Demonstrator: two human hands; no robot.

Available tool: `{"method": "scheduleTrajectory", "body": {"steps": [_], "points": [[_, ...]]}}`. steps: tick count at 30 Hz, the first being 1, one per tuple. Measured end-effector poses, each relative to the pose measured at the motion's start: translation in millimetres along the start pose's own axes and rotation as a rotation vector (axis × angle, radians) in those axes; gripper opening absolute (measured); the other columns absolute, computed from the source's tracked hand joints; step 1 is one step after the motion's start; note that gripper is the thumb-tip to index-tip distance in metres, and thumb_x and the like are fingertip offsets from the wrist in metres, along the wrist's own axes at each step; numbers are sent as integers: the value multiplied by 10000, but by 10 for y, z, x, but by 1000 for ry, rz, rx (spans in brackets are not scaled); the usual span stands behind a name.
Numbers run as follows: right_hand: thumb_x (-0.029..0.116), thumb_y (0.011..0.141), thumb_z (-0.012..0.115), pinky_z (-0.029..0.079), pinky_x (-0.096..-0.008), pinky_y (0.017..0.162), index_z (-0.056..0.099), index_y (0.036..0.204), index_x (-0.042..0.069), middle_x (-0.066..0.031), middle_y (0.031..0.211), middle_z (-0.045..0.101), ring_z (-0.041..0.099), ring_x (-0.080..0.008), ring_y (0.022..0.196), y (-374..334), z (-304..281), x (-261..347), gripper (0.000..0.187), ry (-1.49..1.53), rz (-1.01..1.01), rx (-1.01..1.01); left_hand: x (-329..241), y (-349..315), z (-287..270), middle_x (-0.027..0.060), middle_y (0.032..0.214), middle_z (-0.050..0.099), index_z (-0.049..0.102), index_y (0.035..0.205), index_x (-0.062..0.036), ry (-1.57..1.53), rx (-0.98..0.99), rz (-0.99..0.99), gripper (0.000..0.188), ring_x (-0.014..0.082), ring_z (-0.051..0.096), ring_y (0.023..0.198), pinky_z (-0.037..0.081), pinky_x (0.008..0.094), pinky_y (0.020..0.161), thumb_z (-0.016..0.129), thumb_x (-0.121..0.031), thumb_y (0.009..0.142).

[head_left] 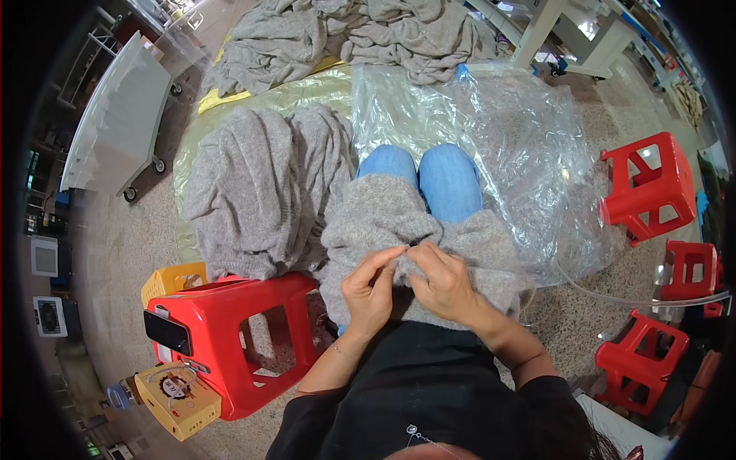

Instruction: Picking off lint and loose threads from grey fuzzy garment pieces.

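A grey fuzzy knit garment (376, 205) lies bunched across my lap, over my blue jeans. My left hand (369, 295) is closed in a pinch on its fabric, thumb and forefinger pointing away from me. Close against it, my right hand (443, 285) has its fingers curled and pinched on the same garment. The two hands' fingertips nearly meet. A small dark spot shows on the knit right beside them, too small to make out. The fingers themselves hide whatever finer thing may lie between them.
More grey knit garments (244, 192) are heaped at my left, with another pile (414, 34) farther ahead. Clear plastic sheeting (529, 153) covers the floor. A red stool (230, 307) at my left bears a phone (167, 332); a yellow box (180, 399) sits beside it. Red stools (652, 188) stand right.
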State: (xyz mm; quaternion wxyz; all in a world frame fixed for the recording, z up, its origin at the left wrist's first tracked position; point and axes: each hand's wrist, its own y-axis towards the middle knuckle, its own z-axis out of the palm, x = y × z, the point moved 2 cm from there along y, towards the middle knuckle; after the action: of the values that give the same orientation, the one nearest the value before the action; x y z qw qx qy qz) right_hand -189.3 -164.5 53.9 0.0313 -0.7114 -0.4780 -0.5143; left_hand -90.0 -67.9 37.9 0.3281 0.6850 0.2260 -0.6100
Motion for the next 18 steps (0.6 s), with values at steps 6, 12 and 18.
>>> {"method": "scheduleTrajectory", "body": {"steps": [6, 12, 18], "points": [[1, 681, 575, 472, -381, 681, 546, 954, 29, -112, 930, 559, 592, -295, 824, 43, -435, -310, 276, -287, 183, 304, 158, 155, -239, 90, 761, 619, 694, 994, -54, 305, 250, -13, 253, 170, 559, 640, 438, 260, 584, 661, 27, 757], [21, 676, 554, 458, -386, 726, 535, 932, 26, -103, 939, 536, 575, -282, 842, 52, -777, -310, 256, -211, 289, 330, 351, 264, -683, 29, 746, 611, 663, 824, -10, 579, 248, -20, 59, 124, 524, 731, 409, 261, 651, 673, -15, 766], [42, 703, 571, 463, -344, 719, 560, 921, 12, -89, 838, 577, 572, -241, 758, 25, -890, -344, 221, -186, 214, 334, 110, 351, -903, 23, 795, 648, 614, 878, -13, -388, -6, -419, 76, 75, 587, 697, 469, 220, 632, 637, -85, 872]]}}
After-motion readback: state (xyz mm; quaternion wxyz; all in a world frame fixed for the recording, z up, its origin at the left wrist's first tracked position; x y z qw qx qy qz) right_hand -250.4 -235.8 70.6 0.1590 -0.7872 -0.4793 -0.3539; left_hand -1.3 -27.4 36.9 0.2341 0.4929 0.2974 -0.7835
